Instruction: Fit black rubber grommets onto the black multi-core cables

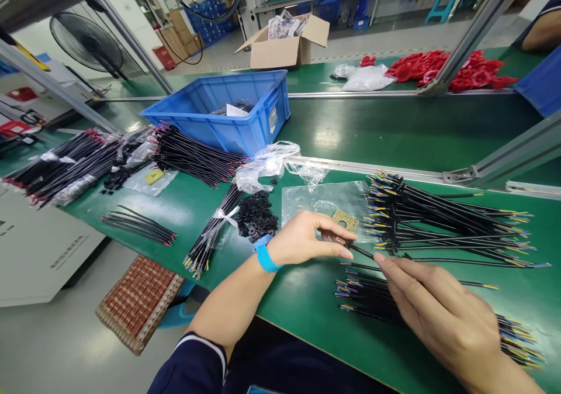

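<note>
Both left hand (307,239) and right hand (445,309) have fingers pinched on one thin black cable (363,252), smooth green bench (298,306) showing between left wrist and near edge.

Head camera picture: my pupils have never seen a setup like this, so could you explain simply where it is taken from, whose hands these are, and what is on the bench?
There is no robot here. One camera, worn on a person's head, looks forward and down at that person's own bare hands. The left hand, with a blue band at its wrist, pinches a small dark piece at one end of a black cable. The right hand grips that cable further along. On the green bench lie a pile of cables with colourful wire ends, a heap of black parts and a yellowish block with a hole. Further back stands a blue bin.
</note>
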Available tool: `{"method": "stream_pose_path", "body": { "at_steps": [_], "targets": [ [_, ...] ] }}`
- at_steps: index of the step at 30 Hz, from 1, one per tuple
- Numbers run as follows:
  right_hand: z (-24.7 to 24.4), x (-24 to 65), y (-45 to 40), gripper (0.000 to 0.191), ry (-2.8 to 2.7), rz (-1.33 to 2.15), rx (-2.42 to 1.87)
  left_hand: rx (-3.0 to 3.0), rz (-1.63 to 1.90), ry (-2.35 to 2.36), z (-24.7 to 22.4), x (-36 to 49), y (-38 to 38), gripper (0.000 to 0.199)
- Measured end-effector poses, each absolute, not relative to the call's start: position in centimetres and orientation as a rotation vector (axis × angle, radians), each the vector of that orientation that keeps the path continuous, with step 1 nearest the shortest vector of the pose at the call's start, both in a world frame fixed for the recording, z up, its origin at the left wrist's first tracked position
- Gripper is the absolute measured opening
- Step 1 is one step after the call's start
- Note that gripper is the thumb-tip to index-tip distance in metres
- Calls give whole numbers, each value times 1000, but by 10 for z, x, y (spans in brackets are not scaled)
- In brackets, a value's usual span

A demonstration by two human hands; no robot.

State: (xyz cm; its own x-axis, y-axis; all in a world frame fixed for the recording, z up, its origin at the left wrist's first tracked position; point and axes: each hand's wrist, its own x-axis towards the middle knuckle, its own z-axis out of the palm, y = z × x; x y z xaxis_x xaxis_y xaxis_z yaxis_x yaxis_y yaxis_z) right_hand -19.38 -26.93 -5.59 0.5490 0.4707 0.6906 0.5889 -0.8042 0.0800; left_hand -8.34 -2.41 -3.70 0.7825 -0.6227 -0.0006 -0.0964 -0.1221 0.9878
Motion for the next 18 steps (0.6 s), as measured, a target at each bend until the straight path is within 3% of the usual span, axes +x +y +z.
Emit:
{"method": "stream_pose_path", "body": {
  "at_steps": [4,11,18],
  "targets": [
    [-55,-192,-269,68,-848,-1098,-2585,1633,-540,-586,-44,-90,-33,32],
    [-53,-190,-266,12,-736,-940,-2502,1710,-380,-861,-51,-96,-36,28],
    [-51,-188,-262,13,-738,-630,-2343,1737,-325,-1040,-54,-94,-34,25]
  ]
}}
